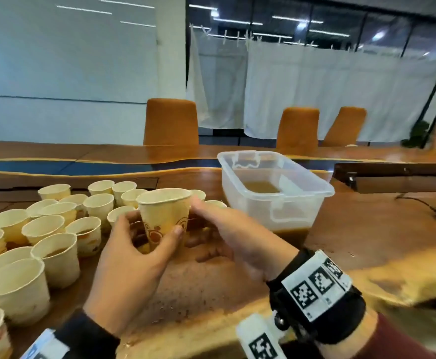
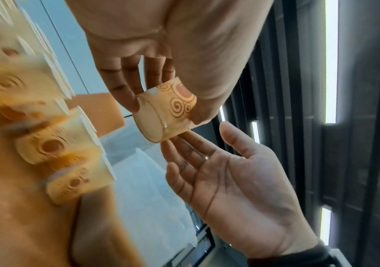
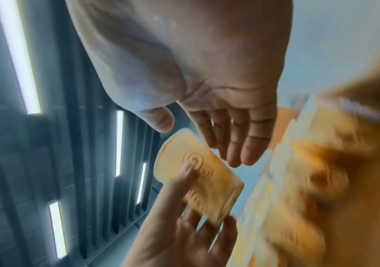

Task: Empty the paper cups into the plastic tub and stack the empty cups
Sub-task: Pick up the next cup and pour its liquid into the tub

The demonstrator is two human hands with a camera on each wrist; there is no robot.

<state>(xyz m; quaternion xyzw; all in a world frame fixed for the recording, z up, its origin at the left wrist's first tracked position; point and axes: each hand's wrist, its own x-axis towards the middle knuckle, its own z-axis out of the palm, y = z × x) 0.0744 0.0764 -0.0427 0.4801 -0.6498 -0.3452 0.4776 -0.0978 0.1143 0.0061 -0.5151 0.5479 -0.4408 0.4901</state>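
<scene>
On my left, paper cups crowd the surface right to its near edge; bare wood lies open ahead of me. My left hand holds one cup upright above the surface, thumb and fingers curled round its wall. My right hand sits beside it, fingers straight, holding nothing. The left wrist view shows its palm turned toward the cup's base. The plastic tub stands right, holding brown liquid.
</scene>
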